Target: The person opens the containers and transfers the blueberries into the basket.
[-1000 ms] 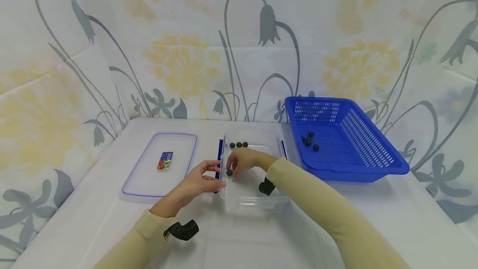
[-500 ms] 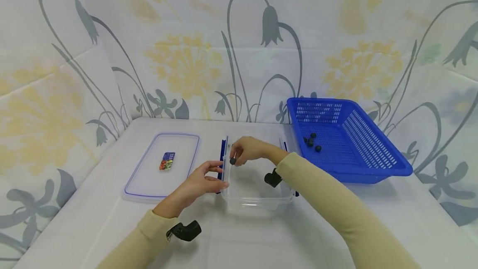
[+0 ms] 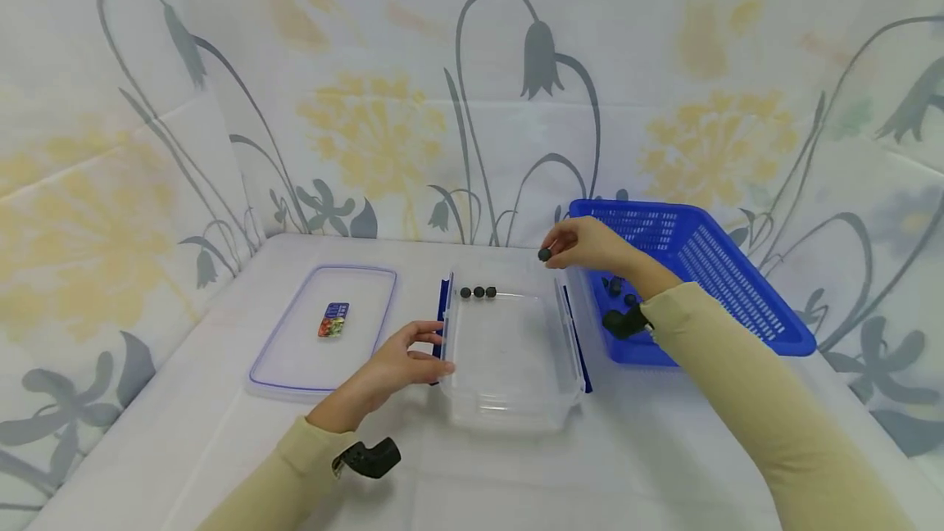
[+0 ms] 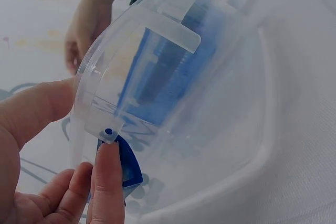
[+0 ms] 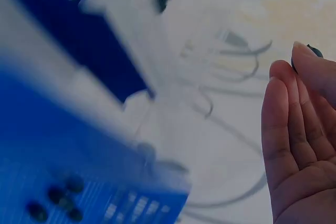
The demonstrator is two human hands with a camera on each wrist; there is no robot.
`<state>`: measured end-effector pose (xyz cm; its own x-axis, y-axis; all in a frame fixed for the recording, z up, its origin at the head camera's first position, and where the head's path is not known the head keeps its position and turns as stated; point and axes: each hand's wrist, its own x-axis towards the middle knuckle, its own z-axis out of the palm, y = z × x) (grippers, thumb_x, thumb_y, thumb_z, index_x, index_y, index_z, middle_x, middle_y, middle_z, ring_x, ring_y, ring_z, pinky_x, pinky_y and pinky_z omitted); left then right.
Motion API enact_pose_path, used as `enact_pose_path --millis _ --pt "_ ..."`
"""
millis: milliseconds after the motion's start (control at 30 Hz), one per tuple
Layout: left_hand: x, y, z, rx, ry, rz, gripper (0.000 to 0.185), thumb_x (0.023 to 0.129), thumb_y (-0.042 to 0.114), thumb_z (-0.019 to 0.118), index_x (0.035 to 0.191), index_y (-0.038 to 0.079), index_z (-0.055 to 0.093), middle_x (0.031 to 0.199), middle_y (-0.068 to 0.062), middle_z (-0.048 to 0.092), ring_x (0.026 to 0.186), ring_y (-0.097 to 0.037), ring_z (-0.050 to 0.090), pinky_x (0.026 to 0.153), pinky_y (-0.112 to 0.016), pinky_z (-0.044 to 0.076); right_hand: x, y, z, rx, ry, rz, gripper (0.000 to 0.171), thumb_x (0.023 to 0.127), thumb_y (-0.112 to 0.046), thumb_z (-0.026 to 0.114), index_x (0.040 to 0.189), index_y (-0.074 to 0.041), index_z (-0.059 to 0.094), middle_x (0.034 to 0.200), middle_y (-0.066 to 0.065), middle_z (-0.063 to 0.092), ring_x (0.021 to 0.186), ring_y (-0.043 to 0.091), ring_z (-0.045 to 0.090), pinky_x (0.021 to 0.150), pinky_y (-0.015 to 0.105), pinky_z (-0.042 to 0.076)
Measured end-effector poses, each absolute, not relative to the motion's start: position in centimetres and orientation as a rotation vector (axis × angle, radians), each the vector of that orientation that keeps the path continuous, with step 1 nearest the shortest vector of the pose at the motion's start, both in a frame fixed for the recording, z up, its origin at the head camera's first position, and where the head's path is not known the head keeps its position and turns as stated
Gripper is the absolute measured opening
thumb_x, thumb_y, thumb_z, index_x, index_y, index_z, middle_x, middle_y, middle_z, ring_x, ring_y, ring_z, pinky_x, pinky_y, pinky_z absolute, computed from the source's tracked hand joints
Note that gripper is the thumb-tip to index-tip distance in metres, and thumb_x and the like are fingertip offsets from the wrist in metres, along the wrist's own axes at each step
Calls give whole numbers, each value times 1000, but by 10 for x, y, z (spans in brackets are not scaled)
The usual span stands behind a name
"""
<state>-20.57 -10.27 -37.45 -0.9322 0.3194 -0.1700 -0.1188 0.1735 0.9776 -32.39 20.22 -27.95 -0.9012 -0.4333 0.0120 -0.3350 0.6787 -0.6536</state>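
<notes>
Above the white table (image 3: pixel 472 486), the left hand (image 3: pixel 394 363) is touching a clear box (image 3: pixel 509 418), fingers spread. The right hand (image 3: pixel 590 242) is fingertip-pinching a dark ball (image 3: pixel 544 255) — likely needing only light pressure.

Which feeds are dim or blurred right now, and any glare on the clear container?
Right wrist is worst: dim, with the blue basket and the dark balls in it blurred, the right hand crisper. Left wrist: dim, the basket hazy through the clear container. Head: brightest and sharpest, faint highlights on the container's near rim, soft shadows on the table.
</notes>
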Motion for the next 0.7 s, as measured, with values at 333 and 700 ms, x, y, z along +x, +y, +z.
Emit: enact_pose_path --millis 333,700 --pt "-206 -103 -376 182 2124 1820 67 80 9 74 136 3 39 123 -13 45 92 -20 58 80 -35 53 -318 295 -286 -465 2864 -1021 33 83 -16 72 107 2 60 92 10 64 87 26 59 81 43 47" --pt "-206 -104 -375 166 2132 1821 66 79 8 74 136 3 40 123 -13 45 92 -20 57 80 -35 53 -327 351 -299 -270 2857 -1036 38 85 -10 68 113 10 53 94 15 65 79 19 64 77 41 52"
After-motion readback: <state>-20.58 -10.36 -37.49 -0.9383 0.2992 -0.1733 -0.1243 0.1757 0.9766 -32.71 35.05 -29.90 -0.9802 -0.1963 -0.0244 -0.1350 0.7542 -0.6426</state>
